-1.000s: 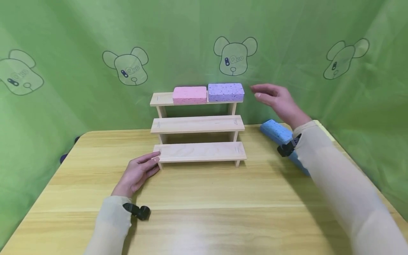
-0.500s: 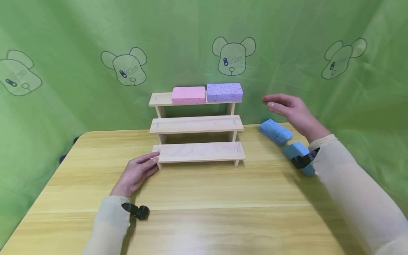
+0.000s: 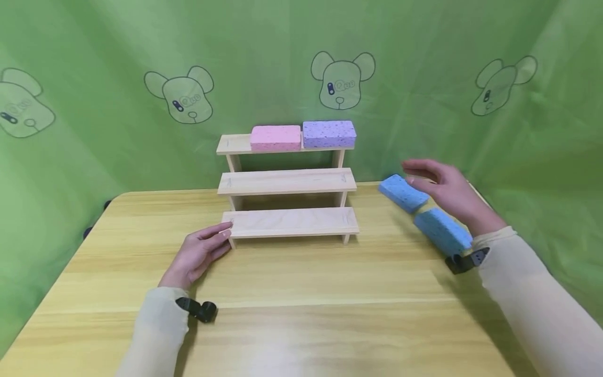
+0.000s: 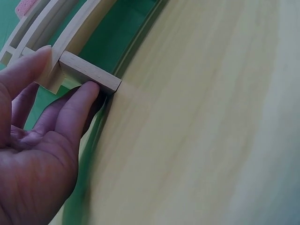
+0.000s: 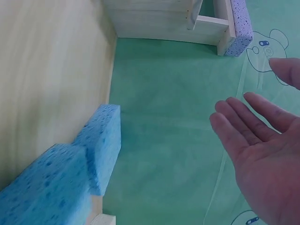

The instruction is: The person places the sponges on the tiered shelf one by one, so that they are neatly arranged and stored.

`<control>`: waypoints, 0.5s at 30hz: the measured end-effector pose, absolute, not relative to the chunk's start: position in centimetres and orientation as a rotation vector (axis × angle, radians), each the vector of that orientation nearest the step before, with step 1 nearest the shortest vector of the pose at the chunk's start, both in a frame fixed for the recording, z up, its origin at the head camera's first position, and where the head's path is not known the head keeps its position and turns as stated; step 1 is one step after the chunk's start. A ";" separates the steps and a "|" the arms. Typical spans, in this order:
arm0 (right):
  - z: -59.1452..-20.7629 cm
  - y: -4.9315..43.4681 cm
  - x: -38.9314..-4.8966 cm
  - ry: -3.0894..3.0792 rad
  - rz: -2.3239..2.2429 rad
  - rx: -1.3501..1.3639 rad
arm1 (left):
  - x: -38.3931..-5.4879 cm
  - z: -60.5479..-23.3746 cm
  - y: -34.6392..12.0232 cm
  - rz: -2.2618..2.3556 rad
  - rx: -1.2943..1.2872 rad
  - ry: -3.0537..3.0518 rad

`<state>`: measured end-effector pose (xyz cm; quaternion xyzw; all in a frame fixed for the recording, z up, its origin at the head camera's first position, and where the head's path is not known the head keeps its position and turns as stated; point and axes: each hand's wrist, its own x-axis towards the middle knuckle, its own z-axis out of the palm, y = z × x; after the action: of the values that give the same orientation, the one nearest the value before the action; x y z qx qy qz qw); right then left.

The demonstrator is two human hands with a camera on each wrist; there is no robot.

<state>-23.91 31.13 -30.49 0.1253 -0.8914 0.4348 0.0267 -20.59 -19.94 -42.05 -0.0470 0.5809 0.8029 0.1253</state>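
A three-step wooden stand (image 3: 287, 222) sits at the table's back middle. My left hand (image 3: 198, 256) holds the left end of its lowest step; the left wrist view shows the thumb at the board's end and fingers against the leg (image 4: 91, 72). On the top step lie a pink sponge (image 3: 275, 138) and, to its right, a speckled purple sponge (image 3: 329, 134). My right hand (image 3: 449, 191), holding nothing, hovers over the back right with fingers loosely bent. Below it are two blue sponges, the farther one (image 3: 400, 192) partly overlapped by the fingertips, the nearer one (image 3: 443, 230) by the wrist.
Green cloth (image 3: 264, 63) with printed bear heads hangs behind and beside the wooden table (image 3: 301, 314). A pale block (image 5: 104, 219) shows partly beyond the blue sponges in the right wrist view. Small dark objects (image 3: 88, 231) peek out past the table's left edge.
My right hand has moved away from the purple sponge, rightward and down to above the blue sponges. The left hand keeps its place on the stand; the head view has shifted slightly.
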 end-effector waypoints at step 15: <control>-33.2 34.2 -20.7 -2.805 1.203 0.289 | -20.6 -42.1 -19.8 2.362 -0.150 1.683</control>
<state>-20.71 34.19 -33.20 0.0943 -0.9143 0.3921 0.0378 -20.59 -19.79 -42.07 -0.0512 0.5753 0.8077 0.1183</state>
